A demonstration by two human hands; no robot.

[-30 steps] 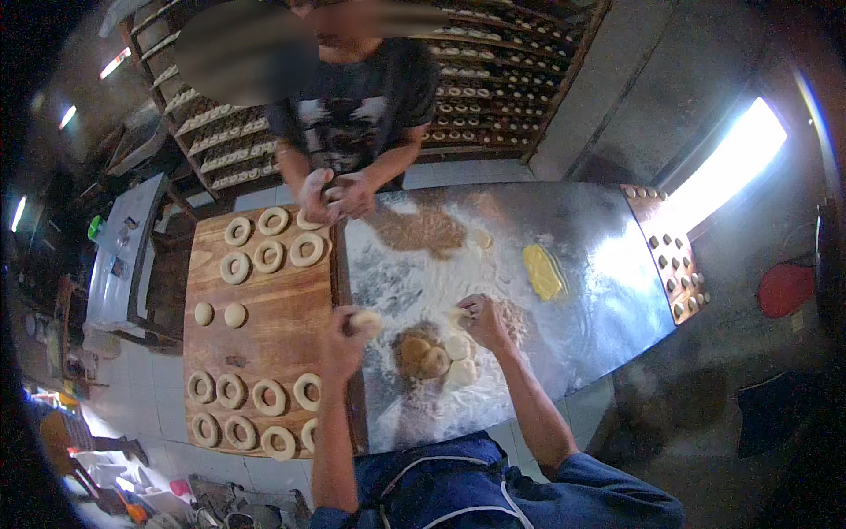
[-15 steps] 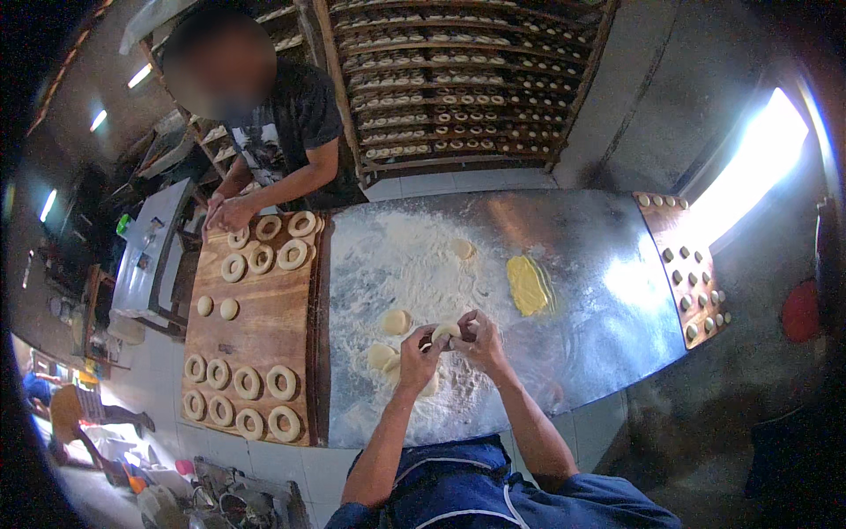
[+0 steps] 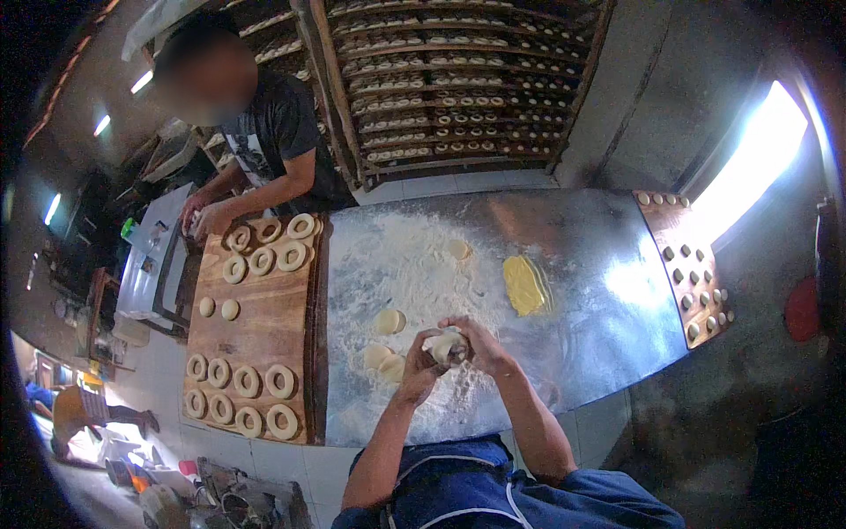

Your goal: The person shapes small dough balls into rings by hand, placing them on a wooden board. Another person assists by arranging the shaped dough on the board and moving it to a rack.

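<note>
Between my two hands, over the floured metal table [image 3: 599, 353], is a piece of pale dough [image 3: 445, 344]. My left hand [image 3: 420, 373] curls round its left side, and the fingers of my right hand [image 3: 483, 346] wrap the other side. Part of the dough is hidden by the fingers, so its exact shape is unclear. Just left of my hands lie a round dough piece [image 3: 389, 321] and a couple more dough pieces [image 3: 378, 355] close together. Farther off, a single dough disc [image 3: 459, 249] rests in the flour. A yellow, butter-like smear [image 3: 526, 286] is to the right.
A wooden board [image 3: 256, 339] on the left bears several dough rings and two small balls. Behind it stands a co-worker [image 3: 282, 132], hands together. Another board [image 3: 668, 231] with dough balls lies at the far right. A wooden rack [image 3: 564, 115] full of dough trays rises behind.
My hands have drawn slightly nearer to me and now cup the dough, which they earlier pinched as a curved strip. The co-worker's hands have shifted left, off the board's far edge.
</note>
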